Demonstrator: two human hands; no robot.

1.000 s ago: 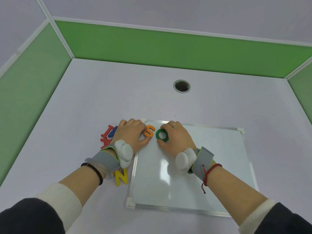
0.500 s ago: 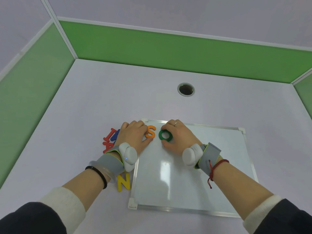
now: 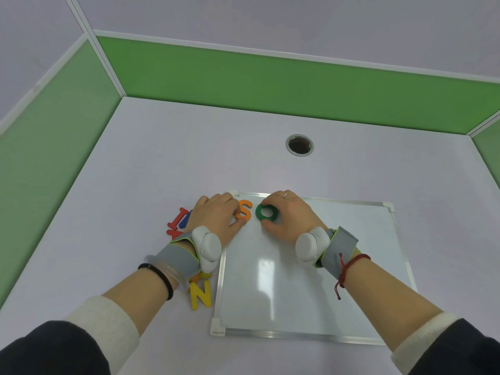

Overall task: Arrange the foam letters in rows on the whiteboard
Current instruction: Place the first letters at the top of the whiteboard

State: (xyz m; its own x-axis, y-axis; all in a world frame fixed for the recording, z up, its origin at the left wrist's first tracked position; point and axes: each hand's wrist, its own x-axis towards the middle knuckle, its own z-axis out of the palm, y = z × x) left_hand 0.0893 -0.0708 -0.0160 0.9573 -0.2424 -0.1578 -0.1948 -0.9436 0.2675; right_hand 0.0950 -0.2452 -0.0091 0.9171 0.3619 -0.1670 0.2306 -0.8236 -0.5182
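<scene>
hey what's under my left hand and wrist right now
Partly covered by the left hand: the orange S on the whiteboard; red letters, a blue one and the yellow N on the table. Anything fully covered can't be seen.

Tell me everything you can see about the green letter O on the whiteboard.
The green O is a thick, matte ring that looks like foam, with a round hole showing the white surface beneath. It lies flat near the far left corner of the whiteboard, just right of the orange S without touching it. The right hand curls around it, fingers at its far edge and thumb at its near edge.
</scene>
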